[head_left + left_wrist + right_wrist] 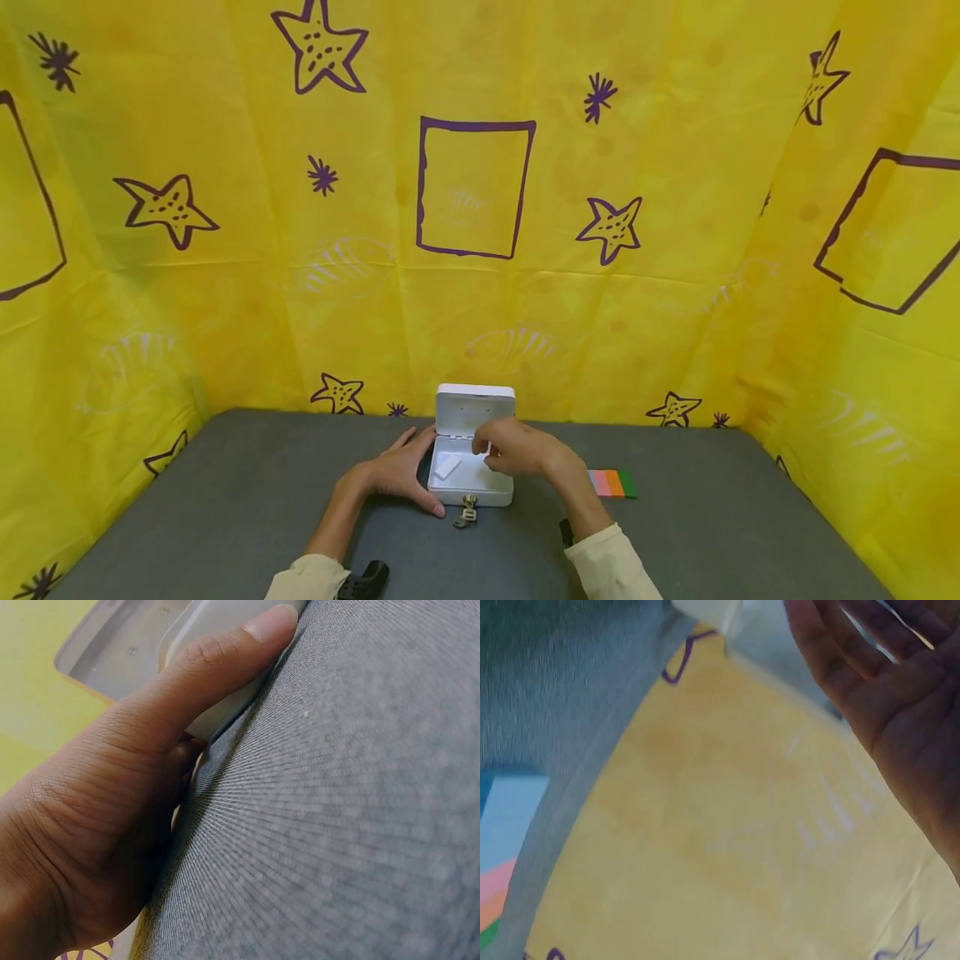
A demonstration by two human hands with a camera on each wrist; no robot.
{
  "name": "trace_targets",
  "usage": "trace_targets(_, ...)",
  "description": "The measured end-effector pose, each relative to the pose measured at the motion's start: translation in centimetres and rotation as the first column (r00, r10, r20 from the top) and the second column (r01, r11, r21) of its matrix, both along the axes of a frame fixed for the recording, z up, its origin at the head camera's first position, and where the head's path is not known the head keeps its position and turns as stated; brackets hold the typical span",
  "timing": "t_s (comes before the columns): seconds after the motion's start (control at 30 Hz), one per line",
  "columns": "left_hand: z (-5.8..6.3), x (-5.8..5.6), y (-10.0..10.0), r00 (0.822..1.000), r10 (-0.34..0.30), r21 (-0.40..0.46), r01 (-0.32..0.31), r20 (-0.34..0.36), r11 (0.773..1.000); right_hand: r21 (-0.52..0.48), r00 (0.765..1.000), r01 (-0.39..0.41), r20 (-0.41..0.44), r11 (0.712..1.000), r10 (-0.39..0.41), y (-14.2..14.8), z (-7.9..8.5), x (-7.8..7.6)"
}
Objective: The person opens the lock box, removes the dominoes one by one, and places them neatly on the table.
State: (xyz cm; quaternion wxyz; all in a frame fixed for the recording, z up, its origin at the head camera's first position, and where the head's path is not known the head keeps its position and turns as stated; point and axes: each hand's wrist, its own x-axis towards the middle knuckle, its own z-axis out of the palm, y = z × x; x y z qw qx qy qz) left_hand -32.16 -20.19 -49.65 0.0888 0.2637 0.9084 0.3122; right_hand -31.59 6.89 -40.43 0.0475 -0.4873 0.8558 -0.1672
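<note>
A small white cash box [480, 498] stands on the table with its lid [475, 408] raised at the back. Inside, toward the left, lies a white rectangular piece [447, 467]. My left hand [397, 471] grips the box's left side, thumb along the front wall and fingers toward the rear corner; the left wrist view shows that thumb [225, 664] against the white wall. Over the right half of the box hovers my right hand [517, 450], fingers loosely bent and nothing visible in them. A metal lock with keys [468, 512] is at the box's front.
A set of coloured strips [613, 483], blue, pink, orange and green, lies on the grey table [720, 517] right of the box. Behind the table hangs a yellow cloth [480, 308] with purple starfish drawings, which also encloses both sides.
</note>
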Motion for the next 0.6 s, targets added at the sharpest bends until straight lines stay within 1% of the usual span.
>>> trace_targets(0.07,0.0,0.0,0.0,1.000,-0.002,0.001,0.002,-0.006,1.000,0.003,1.000,-0.006,-0.030,1.000,0.006,-0.9,-0.5,0.4)
trace_targets(0.17,-0.1,0.0,0.0,1.000,-0.006,0.001,0.006,-0.013,1.000,0.035,0.997,0.027,-0.072,0.999,-0.025,-2.2,-1.2,0.9)
trace_targets(0.3,-0.2,0.1,-0.1,1.000,-0.014,-0.004,0.014,-0.022,1.000,0.090,0.994,0.087,-0.079,0.992,-0.080,-3.7,-2.0,1.4)
trace_targets(0.37,-0.1,0.1,-0.1,0.999,-0.017,-0.005,0.016,-0.028,1.000,0.101,0.992,0.101,-0.082,0.990,-0.093,-4.1,-2.4,1.6)
trace_targets(0.6,-0.3,0.0,-0.2,1.000,-0.019,0.021,0.020,-0.024,1.000,0.113,0.988,0.080,-0.142,0.990,-0.064,-4.7,-3.4,1.4)
